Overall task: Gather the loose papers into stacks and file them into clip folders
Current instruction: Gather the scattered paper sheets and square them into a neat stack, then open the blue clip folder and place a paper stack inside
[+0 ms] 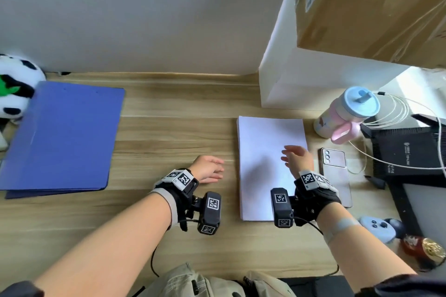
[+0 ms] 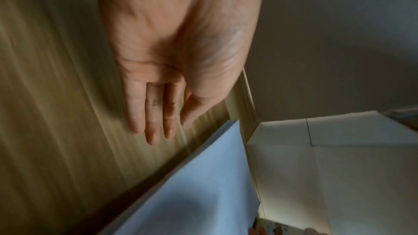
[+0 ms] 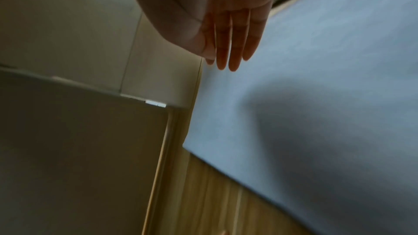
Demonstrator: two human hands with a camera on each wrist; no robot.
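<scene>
A squared stack of white paper (image 1: 268, 164) lies on the wooden desk (image 1: 173, 128), right of centre. My right hand (image 1: 295, 155) hovers above the stack's right side with straight fingers (image 3: 228, 49), holding nothing; its shadow falls on the paper (image 3: 316, 96). My left hand (image 1: 210, 169) is flat just above the desk, a short way left of the stack's left edge (image 2: 203, 176), its fingers (image 2: 153, 119) straight and empty. A blue clip folder (image 1: 62, 137) lies shut at the far left, well away from both hands.
A panda plush (image 1: 14, 87) sits behind the folder. Right of the paper are a phone (image 1: 336, 171), a pink and blue cup (image 1: 347, 113), white cables (image 1: 395, 113) and a black router (image 1: 407, 149). A white box (image 1: 301, 79) and a cardboard box (image 1: 374, 7) stand behind.
</scene>
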